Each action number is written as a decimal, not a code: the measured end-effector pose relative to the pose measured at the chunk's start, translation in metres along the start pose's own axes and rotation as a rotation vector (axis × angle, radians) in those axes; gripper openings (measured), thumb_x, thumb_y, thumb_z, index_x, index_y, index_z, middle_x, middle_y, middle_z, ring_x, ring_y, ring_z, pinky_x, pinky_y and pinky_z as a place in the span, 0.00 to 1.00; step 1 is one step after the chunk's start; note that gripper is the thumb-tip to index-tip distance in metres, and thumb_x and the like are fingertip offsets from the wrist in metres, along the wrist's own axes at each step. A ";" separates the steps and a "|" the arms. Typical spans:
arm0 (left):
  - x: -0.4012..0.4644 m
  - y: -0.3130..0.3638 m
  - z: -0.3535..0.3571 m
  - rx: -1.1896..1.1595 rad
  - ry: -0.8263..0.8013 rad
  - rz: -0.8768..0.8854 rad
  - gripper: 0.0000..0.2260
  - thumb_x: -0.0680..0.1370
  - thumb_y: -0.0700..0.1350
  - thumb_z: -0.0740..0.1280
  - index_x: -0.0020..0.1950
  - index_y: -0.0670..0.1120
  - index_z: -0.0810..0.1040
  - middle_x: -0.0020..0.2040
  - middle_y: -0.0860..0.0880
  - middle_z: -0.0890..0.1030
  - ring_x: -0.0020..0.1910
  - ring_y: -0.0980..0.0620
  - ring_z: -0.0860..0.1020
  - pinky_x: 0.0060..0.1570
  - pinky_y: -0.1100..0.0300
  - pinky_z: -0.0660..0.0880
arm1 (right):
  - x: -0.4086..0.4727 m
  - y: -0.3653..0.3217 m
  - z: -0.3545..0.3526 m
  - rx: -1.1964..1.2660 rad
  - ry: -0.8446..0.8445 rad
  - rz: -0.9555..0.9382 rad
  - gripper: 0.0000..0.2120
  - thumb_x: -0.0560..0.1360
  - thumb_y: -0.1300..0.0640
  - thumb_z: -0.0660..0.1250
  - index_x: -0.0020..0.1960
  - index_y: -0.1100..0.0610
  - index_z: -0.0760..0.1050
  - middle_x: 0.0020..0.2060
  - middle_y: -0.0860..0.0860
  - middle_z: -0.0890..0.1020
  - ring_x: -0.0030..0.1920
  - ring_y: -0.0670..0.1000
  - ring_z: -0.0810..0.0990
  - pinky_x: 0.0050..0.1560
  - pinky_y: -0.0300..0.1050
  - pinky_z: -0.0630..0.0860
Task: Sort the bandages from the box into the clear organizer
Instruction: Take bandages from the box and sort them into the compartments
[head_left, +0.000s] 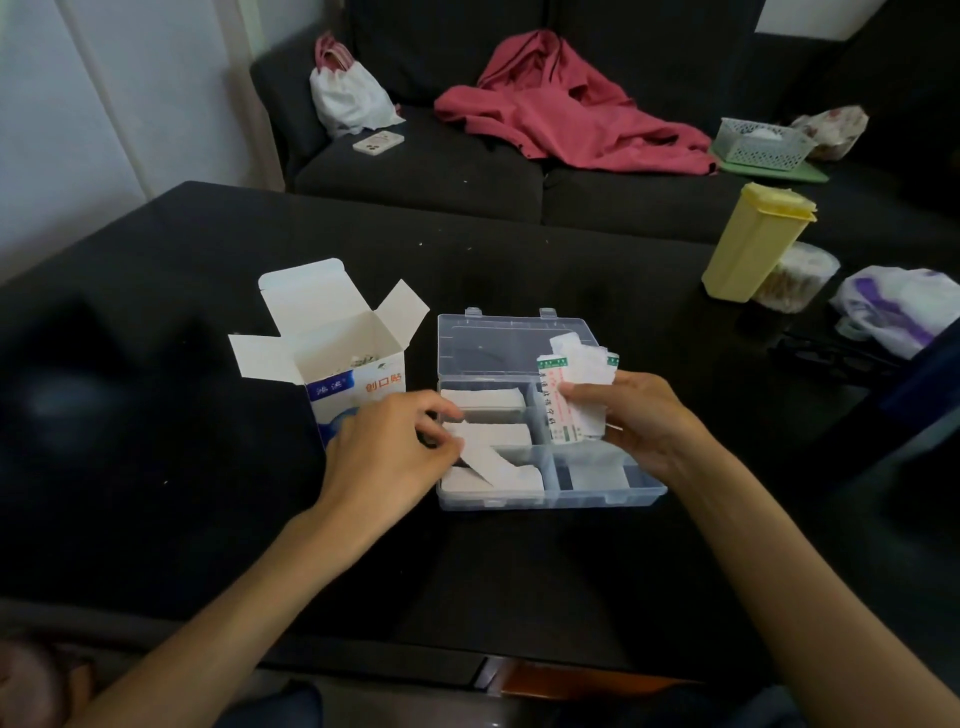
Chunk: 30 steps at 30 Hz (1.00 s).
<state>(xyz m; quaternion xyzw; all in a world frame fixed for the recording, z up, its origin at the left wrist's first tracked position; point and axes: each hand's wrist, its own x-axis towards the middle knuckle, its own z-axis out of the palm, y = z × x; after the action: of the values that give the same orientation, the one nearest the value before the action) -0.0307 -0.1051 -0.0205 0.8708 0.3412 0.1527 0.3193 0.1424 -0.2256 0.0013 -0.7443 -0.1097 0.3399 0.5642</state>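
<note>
A white and blue bandage box (343, 374) stands open on the black table, left of the clear organizer (519, 338), whose lid is folded back. The organizer's left compartments hold stacks of white bandages (488, 405). My left hand (389, 452) pinches a single white bandage (485, 460) over the organizer's left front compartments. My right hand (639, 415) grips a bundle of bandages (571, 395) with green and red print, upright above the organizer's right side. Some bandages show inside the box.
A yellow container (753, 244) and a clear tub (795, 275) stand at the table's right, beside a white and purple bag (904, 306). Behind the table a dark sofa holds a red garment (566, 104), a white bag (348, 93), a phone (378, 142) and a basket (761, 143).
</note>
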 end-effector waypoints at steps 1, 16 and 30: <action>0.000 -0.001 -0.001 0.022 -0.042 -0.006 0.08 0.73 0.51 0.71 0.51 0.59 0.78 0.40 0.62 0.82 0.44 0.64 0.78 0.51 0.59 0.75 | 0.000 0.000 0.000 -0.004 -0.002 -0.004 0.09 0.70 0.60 0.72 0.50 0.59 0.78 0.42 0.51 0.82 0.40 0.48 0.82 0.31 0.38 0.77; 0.004 0.007 -0.007 -0.211 -0.052 0.079 0.06 0.76 0.53 0.67 0.50 0.56 0.81 0.40 0.60 0.81 0.38 0.61 0.80 0.37 0.70 0.74 | -0.008 0.002 0.013 -0.002 -0.234 0.000 0.05 0.74 0.60 0.68 0.49 0.56 0.77 0.48 0.53 0.82 0.47 0.51 0.82 0.44 0.43 0.81; 0.011 0.011 -0.004 -0.598 -0.049 -0.061 0.05 0.71 0.46 0.73 0.45 0.51 0.81 0.38 0.56 0.84 0.36 0.62 0.82 0.31 0.71 0.76 | -0.015 0.003 0.024 -0.041 -0.327 0.006 0.10 0.70 0.61 0.71 0.51 0.58 0.80 0.45 0.52 0.85 0.42 0.48 0.84 0.40 0.41 0.81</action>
<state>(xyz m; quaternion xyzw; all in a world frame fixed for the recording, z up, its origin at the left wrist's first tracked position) -0.0190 -0.1016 -0.0100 0.7310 0.2991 0.2156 0.5742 0.1150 -0.2161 0.0013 -0.6908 -0.2047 0.4557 0.5227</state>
